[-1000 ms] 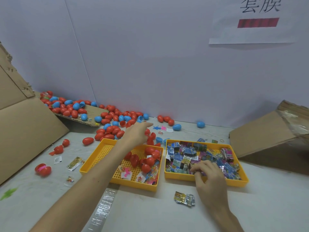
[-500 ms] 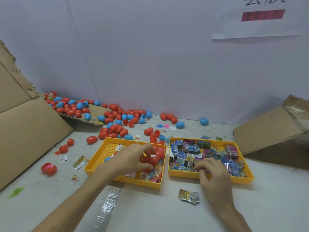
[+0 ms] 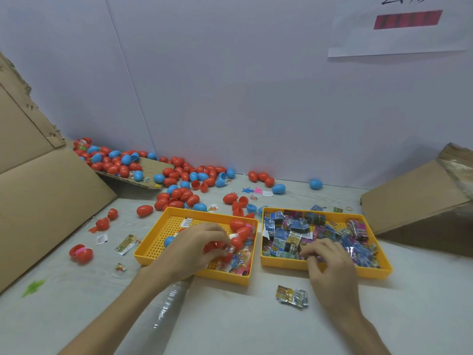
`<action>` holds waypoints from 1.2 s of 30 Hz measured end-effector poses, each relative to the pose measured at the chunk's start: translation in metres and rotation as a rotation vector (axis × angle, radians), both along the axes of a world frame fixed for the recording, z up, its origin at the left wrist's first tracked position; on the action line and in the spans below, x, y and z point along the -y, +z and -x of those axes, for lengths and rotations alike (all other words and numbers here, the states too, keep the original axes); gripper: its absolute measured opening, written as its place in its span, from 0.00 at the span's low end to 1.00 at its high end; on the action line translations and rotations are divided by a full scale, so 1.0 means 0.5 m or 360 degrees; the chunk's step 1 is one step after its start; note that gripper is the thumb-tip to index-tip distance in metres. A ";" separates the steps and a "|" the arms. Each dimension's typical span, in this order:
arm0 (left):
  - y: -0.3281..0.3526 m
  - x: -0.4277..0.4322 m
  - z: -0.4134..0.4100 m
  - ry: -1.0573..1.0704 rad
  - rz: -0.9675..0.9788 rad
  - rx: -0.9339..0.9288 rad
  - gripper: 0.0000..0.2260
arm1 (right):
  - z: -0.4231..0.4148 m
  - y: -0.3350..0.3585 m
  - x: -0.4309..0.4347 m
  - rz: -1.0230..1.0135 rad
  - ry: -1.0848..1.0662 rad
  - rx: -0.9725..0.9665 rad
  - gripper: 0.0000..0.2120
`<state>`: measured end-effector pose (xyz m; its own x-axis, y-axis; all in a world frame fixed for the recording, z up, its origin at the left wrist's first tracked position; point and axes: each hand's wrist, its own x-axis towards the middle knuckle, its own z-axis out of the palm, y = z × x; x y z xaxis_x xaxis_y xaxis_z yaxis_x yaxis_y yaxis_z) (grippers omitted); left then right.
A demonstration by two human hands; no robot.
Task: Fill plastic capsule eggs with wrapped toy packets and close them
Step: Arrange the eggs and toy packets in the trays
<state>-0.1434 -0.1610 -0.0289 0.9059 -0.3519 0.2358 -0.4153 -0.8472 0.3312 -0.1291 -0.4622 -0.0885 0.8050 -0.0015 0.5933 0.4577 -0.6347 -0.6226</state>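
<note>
Fingers of left hand (image 3: 197, 245) clasp a red plastic capsule egg (image 3: 213, 248); at three o'clock, right hand (image 3: 330, 267) curls over glossy wrapped toy packets (image 3: 294, 240), grip unclear.

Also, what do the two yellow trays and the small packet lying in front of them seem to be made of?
Left tray and right tray: likely moulded plastic, uniform yellow with a slight sheen; the left one's floor shows a regular grid of holes. Packet: probably metallised plastic film or foil, as it is crinkled and glints silver and gold.
</note>
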 end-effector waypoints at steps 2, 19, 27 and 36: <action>-0.001 -0.002 0.000 -0.0007 -0.0044 -0.0006 0.06 | 0.001 0.000 0.000 -0.0008 -0.0001 -0.0004 0.10; -0.001 -0.021 -0.025 -0.0070 -0.0142 -0.0232 0.12 | 0.000 0.001 0.001 -0.0004 -0.0003 -0.0010 0.10; -0.013 -0.015 -0.032 -0.0031 -0.0078 -0.0083 0.11 | 0.000 0.002 0.002 0.0005 -0.0006 -0.0027 0.10; 0.030 0.028 -0.172 0.0302 0.0188 0.0165 0.10 | 0.002 0.003 0.001 0.0014 -0.0010 -0.0033 0.10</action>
<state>-0.0571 -0.1752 -0.0138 0.9220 -0.1423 0.3601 -0.2893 -0.8713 0.3964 -0.1300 -0.4625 -0.0869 0.8172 -0.0014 0.5764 0.4405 -0.6433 -0.6262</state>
